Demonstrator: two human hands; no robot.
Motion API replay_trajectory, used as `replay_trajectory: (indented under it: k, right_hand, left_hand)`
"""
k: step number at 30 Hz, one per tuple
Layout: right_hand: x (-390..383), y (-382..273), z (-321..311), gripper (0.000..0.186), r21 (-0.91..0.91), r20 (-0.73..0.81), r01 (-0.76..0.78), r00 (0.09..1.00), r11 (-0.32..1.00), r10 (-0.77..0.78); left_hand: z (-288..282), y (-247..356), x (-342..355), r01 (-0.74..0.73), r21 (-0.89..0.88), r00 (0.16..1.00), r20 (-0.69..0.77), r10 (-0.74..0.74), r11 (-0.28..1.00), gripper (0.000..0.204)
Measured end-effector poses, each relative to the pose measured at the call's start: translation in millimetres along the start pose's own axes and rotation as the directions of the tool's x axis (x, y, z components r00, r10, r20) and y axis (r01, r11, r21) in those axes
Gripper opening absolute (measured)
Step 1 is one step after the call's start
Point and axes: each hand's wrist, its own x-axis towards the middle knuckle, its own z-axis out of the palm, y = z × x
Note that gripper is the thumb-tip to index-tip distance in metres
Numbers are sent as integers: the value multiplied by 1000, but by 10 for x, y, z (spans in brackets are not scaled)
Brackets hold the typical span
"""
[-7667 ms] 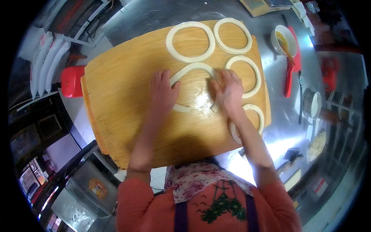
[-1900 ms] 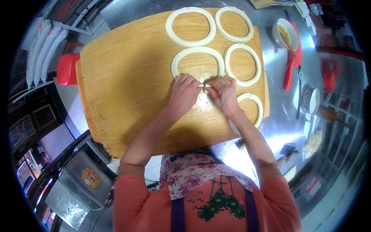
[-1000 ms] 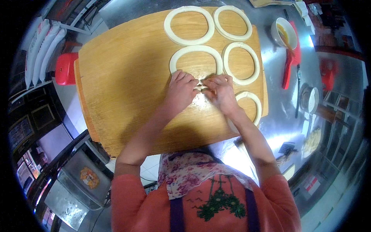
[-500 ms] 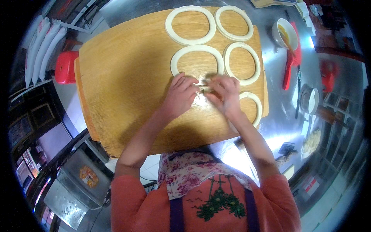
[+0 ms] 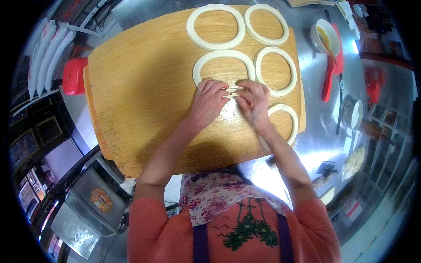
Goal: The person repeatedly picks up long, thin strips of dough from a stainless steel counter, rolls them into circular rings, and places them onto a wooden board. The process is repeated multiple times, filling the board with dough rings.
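A pale dough ring lies in the middle of the wooden board, its near side under my fingers. My left hand pinches one end of the dough at the near side of the ring. Opposite it, my right hand pinches the other end. The two fingertips face each other with a small gap, where pointed bits of dough show. Whether the ends touch is hard to see. Around them lie more dough rings: one at the top, and several along the board's right side.
To the right, a metal table holds a white bowl with yellow liquid and a brush, a red cloth, a long dark stick and a small metal pot. A red stool stands left of the board.
My right fingers have come down and steadied on the dough end. My left hand has stayed almost in place, pinching its end.
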Motion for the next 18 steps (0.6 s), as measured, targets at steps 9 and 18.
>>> replay_trajectory:
  k: [9, 18]
  right_hand:
    - [-2, -59, 62, 17, 16, -10, 27, 1000, 1000, -27]
    - [-50, -76, 47, 28, -45, 0, 86, 996, 995, -86]
  left_hand:
    - [48, 42, 5, 28, 6, 1000, -12, -28, 1000, 15]
    - [88, 120, -92, 73, 37, 997, -41, -72, 997, 17]
